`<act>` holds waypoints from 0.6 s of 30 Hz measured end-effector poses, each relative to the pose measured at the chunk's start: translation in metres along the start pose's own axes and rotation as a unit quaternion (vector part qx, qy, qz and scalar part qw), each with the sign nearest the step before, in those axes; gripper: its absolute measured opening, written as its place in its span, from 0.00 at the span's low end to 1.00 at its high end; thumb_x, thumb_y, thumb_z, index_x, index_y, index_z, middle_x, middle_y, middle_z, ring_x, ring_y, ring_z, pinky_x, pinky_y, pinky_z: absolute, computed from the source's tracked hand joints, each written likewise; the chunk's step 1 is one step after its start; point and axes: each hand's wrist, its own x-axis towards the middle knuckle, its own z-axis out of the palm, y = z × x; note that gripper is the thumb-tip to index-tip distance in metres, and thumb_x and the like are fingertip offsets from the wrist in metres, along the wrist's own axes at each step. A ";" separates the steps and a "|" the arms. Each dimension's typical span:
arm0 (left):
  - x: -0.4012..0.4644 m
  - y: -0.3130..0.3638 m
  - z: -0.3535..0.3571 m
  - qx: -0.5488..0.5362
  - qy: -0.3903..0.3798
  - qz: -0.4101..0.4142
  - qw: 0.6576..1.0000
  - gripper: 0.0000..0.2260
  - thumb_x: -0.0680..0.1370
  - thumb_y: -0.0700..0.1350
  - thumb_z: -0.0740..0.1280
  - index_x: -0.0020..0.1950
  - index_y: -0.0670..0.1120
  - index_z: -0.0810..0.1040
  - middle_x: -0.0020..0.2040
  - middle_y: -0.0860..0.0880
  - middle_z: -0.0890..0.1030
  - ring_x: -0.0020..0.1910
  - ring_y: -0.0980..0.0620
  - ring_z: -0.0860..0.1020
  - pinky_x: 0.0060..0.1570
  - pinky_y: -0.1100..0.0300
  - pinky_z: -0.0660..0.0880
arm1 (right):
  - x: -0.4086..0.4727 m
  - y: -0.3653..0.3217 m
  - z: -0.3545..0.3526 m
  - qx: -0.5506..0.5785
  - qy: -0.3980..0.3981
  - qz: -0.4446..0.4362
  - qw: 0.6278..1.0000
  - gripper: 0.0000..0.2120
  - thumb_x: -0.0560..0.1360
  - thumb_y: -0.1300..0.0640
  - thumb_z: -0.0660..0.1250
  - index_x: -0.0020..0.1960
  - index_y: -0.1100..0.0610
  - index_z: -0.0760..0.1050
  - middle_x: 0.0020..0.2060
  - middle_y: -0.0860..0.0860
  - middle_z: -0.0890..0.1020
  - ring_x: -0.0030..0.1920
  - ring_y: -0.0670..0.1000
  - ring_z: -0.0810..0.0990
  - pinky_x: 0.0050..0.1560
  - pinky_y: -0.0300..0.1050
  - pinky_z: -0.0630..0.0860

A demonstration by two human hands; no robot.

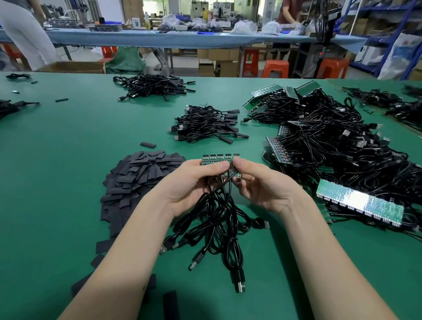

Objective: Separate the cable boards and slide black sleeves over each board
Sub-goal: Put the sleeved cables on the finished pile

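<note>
Five small green boards in one strip (220, 159), held above the green matte surface (57, 148). Left hand (194, 182) pinches the strip; right hand (260, 181), fingers curled, pinches the end board. Step, as judged: separation; next calls for snapping that board off. Attached: thin glossy black cables (220, 223). Sleeves (142, 173): flat, matte black rectangles, heaped at left.
</note>
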 end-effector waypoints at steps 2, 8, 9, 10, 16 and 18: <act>0.000 0.000 0.000 -0.002 -0.007 0.002 1.000 0.08 0.72 0.41 0.71 0.48 0.42 0.88 0.46 0.45 0.87 0.42 0.53 0.84 0.43 0.63 0.80 | 0.000 0.000 0.001 0.015 0.001 0.006 1.000 0.02 0.64 0.57 0.77 0.35 0.55 0.87 0.34 0.50 0.85 0.31 0.43 0.82 0.27 0.30 0.76; -0.003 0.000 0.003 -0.015 -0.013 0.004 1.000 0.07 0.72 0.40 0.70 0.46 0.42 0.88 0.44 0.46 0.87 0.39 0.54 0.84 0.39 0.65 0.79 | -0.002 0.003 0.002 0.053 0.009 0.019 0.998 0.02 0.63 0.58 0.76 0.34 0.56 0.86 0.32 0.51 0.84 0.29 0.44 0.81 0.27 0.31 0.76; -0.003 0.000 0.003 -0.019 -0.014 0.002 1.000 0.07 0.72 0.40 0.70 0.46 0.42 0.88 0.44 0.46 0.86 0.38 0.55 0.84 0.38 0.65 0.79 | -0.002 0.003 0.003 0.060 0.009 0.021 0.998 0.02 0.63 0.58 0.75 0.34 0.57 0.86 0.33 0.51 0.84 0.29 0.44 0.81 0.27 0.31 0.76; -0.003 0.000 0.003 -0.023 -0.015 -0.001 1.000 0.07 0.72 0.40 0.70 0.45 0.42 0.88 0.43 0.46 0.86 0.37 0.55 0.84 0.36 0.65 0.79 | -0.002 0.004 0.003 0.065 0.009 0.024 0.998 0.03 0.63 0.58 0.75 0.35 0.57 0.86 0.33 0.52 0.84 0.29 0.44 0.81 0.27 0.31 0.76; -0.005 0.000 0.003 -0.051 -0.077 -0.004 0.996 0.07 0.76 0.41 0.69 0.47 0.45 0.88 0.45 0.47 0.87 0.40 0.55 0.84 0.40 0.64 0.80 | -0.004 0.002 0.007 0.120 -0.024 0.035 0.992 0.08 0.59 0.58 0.78 0.37 0.59 0.84 0.32 0.51 0.84 0.27 0.44 0.81 0.26 0.31 0.76; -0.004 0.002 0.002 -0.041 -0.070 -0.006 0.997 0.08 0.76 0.40 0.70 0.53 0.43 0.86 0.47 0.46 0.86 0.41 0.55 0.84 0.40 0.64 0.80 | -0.007 -0.002 0.005 0.062 -0.025 0.019 0.998 0.04 0.63 0.57 0.76 0.37 0.56 0.85 0.32 0.49 0.84 0.27 0.43 0.81 0.26 0.31 0.76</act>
